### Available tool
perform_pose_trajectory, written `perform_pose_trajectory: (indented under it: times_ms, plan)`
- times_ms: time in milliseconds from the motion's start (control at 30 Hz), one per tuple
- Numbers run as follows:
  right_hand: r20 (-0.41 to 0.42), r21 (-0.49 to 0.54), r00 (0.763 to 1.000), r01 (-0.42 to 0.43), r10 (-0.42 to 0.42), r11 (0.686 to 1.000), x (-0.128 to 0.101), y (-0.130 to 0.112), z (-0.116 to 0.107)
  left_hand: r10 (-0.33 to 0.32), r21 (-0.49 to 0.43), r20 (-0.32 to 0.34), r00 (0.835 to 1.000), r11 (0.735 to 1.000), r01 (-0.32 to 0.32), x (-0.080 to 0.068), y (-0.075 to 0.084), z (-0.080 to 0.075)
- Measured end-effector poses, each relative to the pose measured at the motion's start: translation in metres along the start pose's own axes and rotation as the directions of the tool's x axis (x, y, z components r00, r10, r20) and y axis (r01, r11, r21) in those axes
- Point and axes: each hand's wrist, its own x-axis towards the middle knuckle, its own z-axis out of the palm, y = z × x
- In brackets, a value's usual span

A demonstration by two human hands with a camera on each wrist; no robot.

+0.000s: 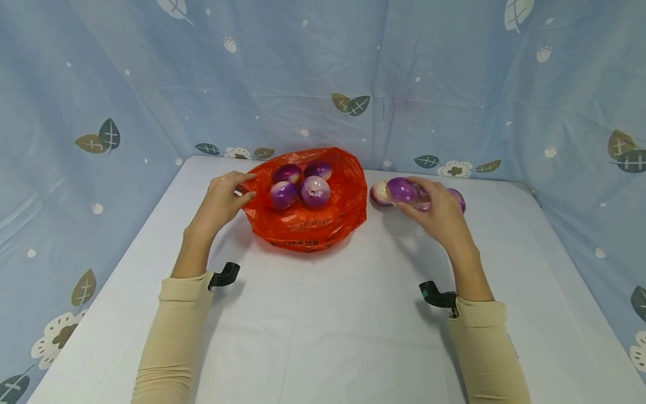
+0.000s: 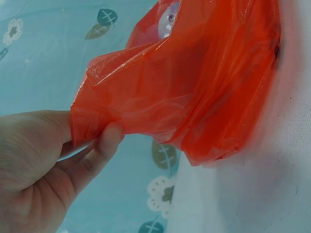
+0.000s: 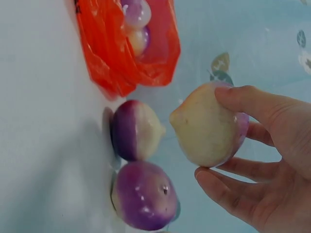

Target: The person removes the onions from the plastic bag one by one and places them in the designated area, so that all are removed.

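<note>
An orange-red plastic bag (image 1: 308, 224) lies open at the middle of the white table, with several purple-and-white turnips (image 1: 315, 191) inside. My left hand (image 1: 247, 186) pinches the bag's left rim between thumb and fingers; the left wrist view shows the hand (image 2: 97, 141) gripping the crumpled edge of the bag (image 2: 194, 82). To the right of the bag, my right hand (image 1: 407, 196) holds one turnip (image 1: 401, 188) just above the table. In the right wrist view its fingers (image 3: 243, 99) curl round that turnip (image 3: 204, 128). Two more turnips (image 3: 133, 128) (image 3: 146, 196) lie beside it.
The white table (image 1: 323, 314) is enclosed on three sides by a blue leaf-print cloth (image 1: 353, 67). A loose turnip (image 1: 379, 192) lies between the bag and my right hand; another (image 1: 458, 199) sits behind the hand. Wrist camera mounts (image 1: 438, 296) stick out from both sleeves.
</note>
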Motion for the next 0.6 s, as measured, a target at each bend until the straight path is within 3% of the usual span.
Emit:
perform_pose_trajectory:
  times_ms: [600]
  plan:
    - [-0.031, 0.016, 0.999, -0.033, 0.033, 0.999, -0.001, 0.028, -0.021, -0.011, -0.005, 0.001, 1.0, 1.0, 0.011, -0.001, 0.001, 0.0]
